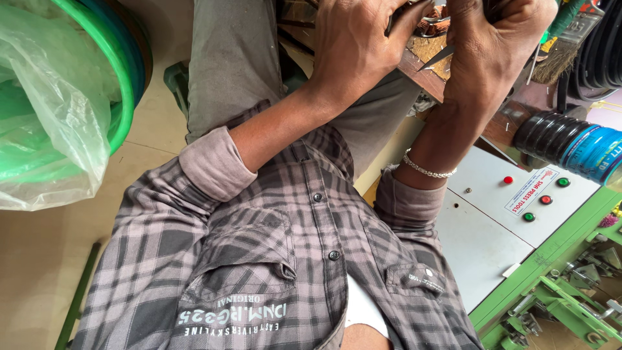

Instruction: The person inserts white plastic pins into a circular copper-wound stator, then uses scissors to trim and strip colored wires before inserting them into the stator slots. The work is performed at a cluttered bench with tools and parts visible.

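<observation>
Both forearms reach away from my grey checked shirt toward a wooden bench edge (424,76) at the top of the view. My left hand (353,45) is curled over a dark part (403,14) at the frame's top edge; most of that part is hidden. My right hand (495,45), with a silver chain bracelet (427,171) on its wrist, is closed around a tool whose pointed metal blade (439,57) sticks out toward the left hand. Reddish copper windings (433,26) show between the two hands. The fingertips are cut off by the frame.
A green plastic tub (123,84) with a clear plastic bag (52,129) stands at the left on the tan floor. At right are a white control panel (492,227) with red and green buttons, a black and blue bottle (570,142), a green machine frame (557,298) and black hoses (599,52).
</observation>
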